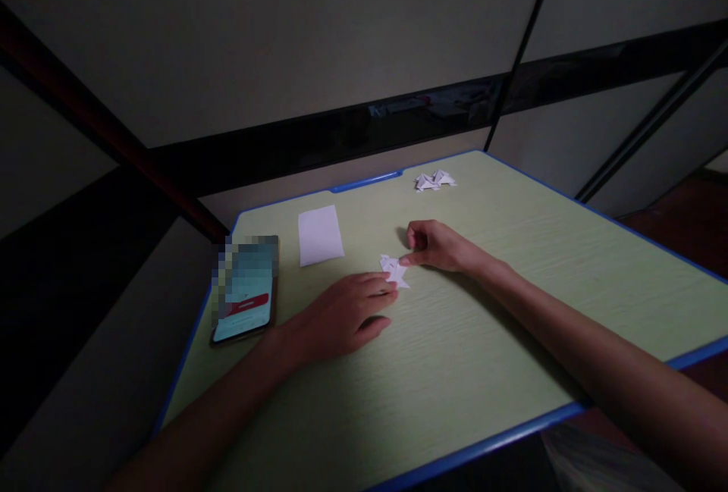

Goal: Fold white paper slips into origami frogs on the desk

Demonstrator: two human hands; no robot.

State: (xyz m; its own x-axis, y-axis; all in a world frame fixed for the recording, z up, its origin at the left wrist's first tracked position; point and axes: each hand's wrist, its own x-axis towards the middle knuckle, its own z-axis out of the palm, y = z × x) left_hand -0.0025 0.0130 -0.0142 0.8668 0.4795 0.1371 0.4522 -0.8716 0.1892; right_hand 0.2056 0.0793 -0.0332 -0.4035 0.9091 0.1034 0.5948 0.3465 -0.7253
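A small white origami figure [403,280] with pointed corners lies flat on the table between both hands. My left hand [346,314] rests over its left side, fingers stretched out and fingertips touching the paper, thumb apart below. At its upper right edge, my right hand [435,246] is closed, with fingers curled in and the thumb tip pressed on the paper. Part of the figure is hidden under the left fingers. Farther back stand two finished-looking origami figures [425,183], side by side and nearly touching, frog-like in shape.
A white rectangular sheet of paper [321,236] lies behind my left hand. To the left a phone [247,318] with a lit, partly pixelated screen lies near the edge. The pale green table [483,355] has a blue rim and stands against dark-striped panels [318,45].
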